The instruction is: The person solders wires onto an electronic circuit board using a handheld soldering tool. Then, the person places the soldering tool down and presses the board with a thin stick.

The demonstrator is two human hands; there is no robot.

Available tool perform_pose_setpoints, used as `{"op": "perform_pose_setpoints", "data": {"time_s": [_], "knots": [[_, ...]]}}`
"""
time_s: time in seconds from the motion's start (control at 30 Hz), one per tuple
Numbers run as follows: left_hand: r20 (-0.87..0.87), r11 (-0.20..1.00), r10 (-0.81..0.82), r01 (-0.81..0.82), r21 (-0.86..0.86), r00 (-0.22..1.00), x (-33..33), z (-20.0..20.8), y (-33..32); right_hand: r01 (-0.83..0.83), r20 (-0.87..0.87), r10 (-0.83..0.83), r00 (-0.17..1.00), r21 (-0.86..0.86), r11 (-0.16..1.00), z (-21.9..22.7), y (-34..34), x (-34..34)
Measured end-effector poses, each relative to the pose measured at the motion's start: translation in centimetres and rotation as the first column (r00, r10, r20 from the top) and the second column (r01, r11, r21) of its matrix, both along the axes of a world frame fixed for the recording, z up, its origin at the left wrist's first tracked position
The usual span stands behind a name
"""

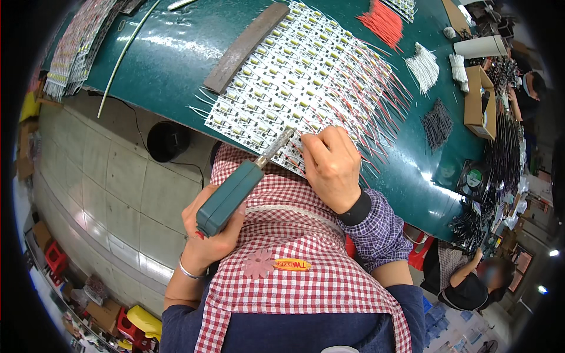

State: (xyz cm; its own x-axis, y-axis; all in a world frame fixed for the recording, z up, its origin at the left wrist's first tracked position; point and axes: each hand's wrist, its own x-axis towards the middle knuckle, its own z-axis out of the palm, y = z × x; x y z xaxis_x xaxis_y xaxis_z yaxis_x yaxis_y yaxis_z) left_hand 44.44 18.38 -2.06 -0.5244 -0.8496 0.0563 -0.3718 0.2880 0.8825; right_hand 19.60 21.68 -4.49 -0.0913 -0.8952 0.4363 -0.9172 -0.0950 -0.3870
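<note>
My left hand (pixel 210 244) is wrapped around the green handle of a soldering iron (pixel 232 191). Its metal tip slants up and right onto the near edge of a large panel of small white circuit boards (pixel 265 88). Just right of the tip, my right hand (pixel 334 165) is closed in a pinch over the same edge. What sits between those fingertips is hidden. Many red and white wires (pixel 382 97) stick out from the panel's right side. A dark flat bar (pixel 247 47) lies along its left side.
The green table (pixel 170 67) also carries bundles of red wires (pixel 385 25), white wires (pixel 422 67) and black wires (pixel 437 125). A cardboard box (pixel 479 106) stands at the right. Below the left edge, a black bin (pixel 169 141) is on the floor. Another person (pixel 471 276) sits at right.
</note>
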Motion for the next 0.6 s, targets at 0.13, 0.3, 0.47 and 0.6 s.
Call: {"op": "perform_pose_setpoints", "data": {"time_s": [0.13, 0.3, 0.47, 0.6], "knots": [[-0.042, 1.000, 0.020, -0.019, 0.011, 0.999, 0.7, -0.7, 0.5, -0.003, 0.001, 0.003, 1.000, 0.007, 1.000, 0.0, 0.0, 0.0], [-0.024, 1.000, 0.020, -0.021, -0.014, 1.000, 0.9, -0.8, 0.7, -0.001, -0.008, 0.001, 1.000, 0.005, 1.000, -0.1, 0.0, -0.1], [-0.012, 0.999, 0.030, -0.029, 0.014, 0.999, 1.3, -0.5, 1.1, 0.019, 0.077, -0.016, 0.997, -0.042, 0.999, 0.2, 0.3, 0.2], [-0.023, 0.999, 0.038, -0.038, 0.027, 0.999, 1.6, -0.4, 1.4, -0.015, 0.133, 0.017, 0.991, -0.018, 1.000, 0.4, 0.7, 0.4]]}}
